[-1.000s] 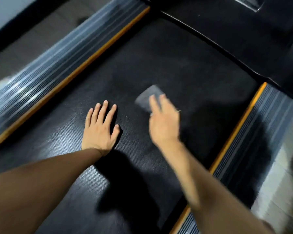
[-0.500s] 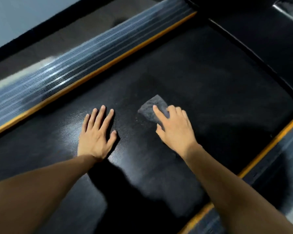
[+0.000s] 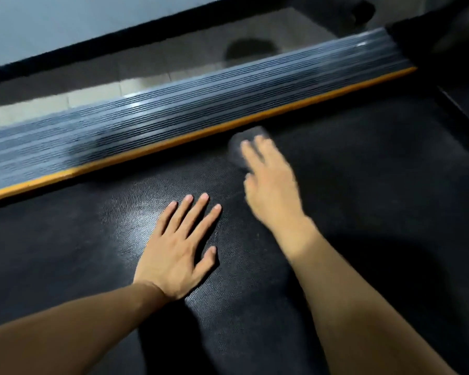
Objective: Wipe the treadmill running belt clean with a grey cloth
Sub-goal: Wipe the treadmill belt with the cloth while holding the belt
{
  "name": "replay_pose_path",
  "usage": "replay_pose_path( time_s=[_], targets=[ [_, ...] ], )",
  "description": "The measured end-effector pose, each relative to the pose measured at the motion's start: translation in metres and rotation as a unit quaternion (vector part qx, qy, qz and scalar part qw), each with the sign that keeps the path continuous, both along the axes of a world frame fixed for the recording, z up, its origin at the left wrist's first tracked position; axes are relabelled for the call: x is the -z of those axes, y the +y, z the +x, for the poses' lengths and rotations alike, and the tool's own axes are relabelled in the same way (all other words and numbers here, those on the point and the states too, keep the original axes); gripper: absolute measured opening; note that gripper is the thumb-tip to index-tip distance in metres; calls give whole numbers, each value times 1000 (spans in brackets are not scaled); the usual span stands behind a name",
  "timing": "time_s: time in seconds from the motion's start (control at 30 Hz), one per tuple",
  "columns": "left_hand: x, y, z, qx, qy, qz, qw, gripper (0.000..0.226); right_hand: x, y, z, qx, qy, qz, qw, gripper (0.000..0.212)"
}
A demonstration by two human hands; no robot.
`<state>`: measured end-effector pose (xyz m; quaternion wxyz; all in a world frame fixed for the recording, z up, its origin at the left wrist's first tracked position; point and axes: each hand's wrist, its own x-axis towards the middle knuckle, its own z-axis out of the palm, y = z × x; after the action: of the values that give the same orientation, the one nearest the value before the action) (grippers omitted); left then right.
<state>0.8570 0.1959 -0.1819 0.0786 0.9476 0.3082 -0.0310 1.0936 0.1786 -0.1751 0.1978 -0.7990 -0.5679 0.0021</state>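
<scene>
Right, the grey cloth [image 3: 237, 147] sits on the black running belt [image 3: 363, 212], up near the belt's far edge, just beside the orange strip [image 3: 173, 143] that borders the ribbed side rail [image 3: 173, 112]. The right hand [image 3: 271, 190] is on top of it, fingers stretched forward and laid flat over the cloth, pressing it to the belt rather than curling round it; the hand is blurred, so finer detail of the fingertips is lost. The left hand [image 3: 179, 247] is planted palm-down on the belt, fingers spread and straight, holding nothing, a little nearer the camera and just to the side of the right wrist. A pale sheen shows on the belt's textured surface around the left hand. Beyond the rail lies light tiled floor [image 3: 119, 90], then a dark band [image 3: 92, 50] along the base of a pale wall [image 3: 65, 20].
</scene>
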Motion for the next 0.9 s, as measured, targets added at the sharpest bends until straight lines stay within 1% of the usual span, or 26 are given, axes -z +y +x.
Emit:
replay_pose_path(
  time_s=[0.07, 0.13, 0.17, 0.2, 0.27, 0.33, 0.37, 0.4, 0.43, 0.47, 0.53, 0.57, 0.6, 0.67, 0.7, 0.77, 0.8, 0.83, 0.9],
  targets=[
    [-1, -1, -1, -1, 1, -3, 1000, 71, -1, -2, -25, -63, 26, -12, 998, 63],
    [-2, 0, -2, -2, -5, -6, 1000, 71, -4, -6, -11, -89, 20, -14, 996, 62],
    [-2, 0, -2, 0, -8, -6, 1000, 71, -3, -10, 5, -81, 11, -8, 997, 61],
    [-2, 0, -2, 0, -10, -5, 1000, 71, -2, -16, 25, -48, 8, 1, 999, 60],
    [-1, 0, -2, -1, -11, -4, 1000, 71, -3, -33, 66, 72, 22, 14, 997, 58],
    [-1, -1, -1, -2, -11, -1, 1000, 71, -3, -47, 91, 182, 50, 4, 982, 54],
    [-1, -1, -1, -3, -11, -2, 1000, 71, -2, -48, 91, 210, 57, 1, 976, 53],
    [-2, -1, -1, -3, -11, -3, 1000, 71, -4, -44, 82, 211, 51, 8, 976, 53],
    [-2, -1, -1, -3, -12, -5, 1000, 71, -5, -36, 67, 188, 42, 20, 981, 54],
    [-2, -1, -1, -3, -12, -7, 1000, 71, -4, -25, 46, 143, 38, 30, 989, 56],
    [-3, -1, -1, -4, -9, -10, 1000, 72, -2, -7, -5, 17, 34, 28, 999, 57],
    [-4, -1, -1, -4, -8, -10, 1000, 72, -3, -2, -26, -39, 39, 12, 998, 57],
    [-4, -1, -1, -2, -9, -12, 1000, 72, -6, 1, -36, -78, 48, -6, 996, 58],
    [-4, -1, -1, 0, -14, -12, 1000, 72, -7, 3, -19, -110, 38, -20, 993, 60],
    [-3, -1, -1, 0, -17, -9, 1000, 72, -5, 3, 0, -95, 31, -13, 995, 60],
    [-2, 0, -1, -1, -20, -6, 1000, 72, -3, 2, 40, 15, 32, 1, 999, 60],
    [-2, 0, -1, -2, -21, -5, 1000, 72, -5, 0, 54, 71, 44, -7, 997, 58],
    [-1, -1, -2, -3, -23, -4, 1000, 72, -5, -1, 62, 115, 52, -17, 992, 56],
    [-1, 0, -2, -5, -23, -7, 1000, 72, -4, 4, 54, 157, 46, -16, 986, 55]
  ],
)
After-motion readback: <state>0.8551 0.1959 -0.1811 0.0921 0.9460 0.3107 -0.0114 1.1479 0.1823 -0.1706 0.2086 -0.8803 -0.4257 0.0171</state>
